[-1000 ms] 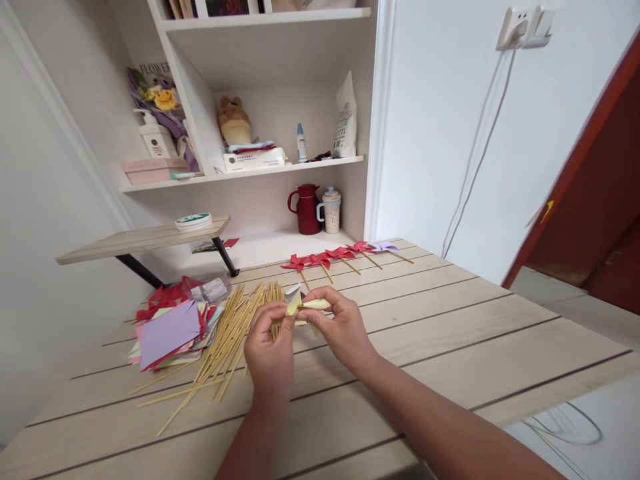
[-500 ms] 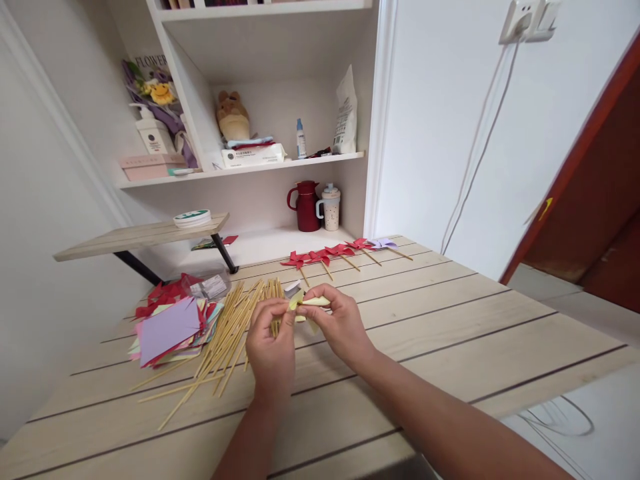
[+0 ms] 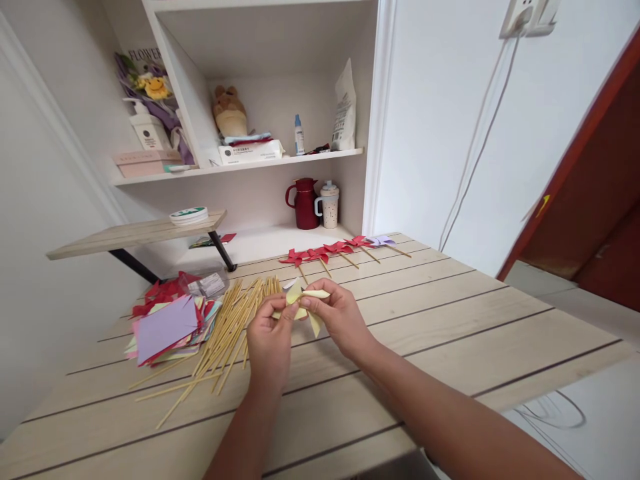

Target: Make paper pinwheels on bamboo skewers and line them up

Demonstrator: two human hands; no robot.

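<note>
While both pinch it, yellow paper pinwheel (image 3: 303,305) between left hand (image 3: 270,340) and right hand (image 3: 336,319), above table (image 3: 450,320).

Home room: shelf (image 3: 240,170) with toy (image 3: 229,113), kettle (image 3: 303,203).

On the pale wooden plank worktop (image 3: 450,320), a loose heap of thin bamboo sticks (image 3: 227,333) lies left of centre, with a stack of coloured paper squares (image 3: 167,323) further left. Behind them, a row of finished paper pinwheels on sticks (image 3: 333,252) runs rightward. Beyond that row, a dark red jug (image 3: 303,203) stands left of a speckled lidded mug (image 3: 329,205) in the white shelf unit (image 3: 240,170).
</note>
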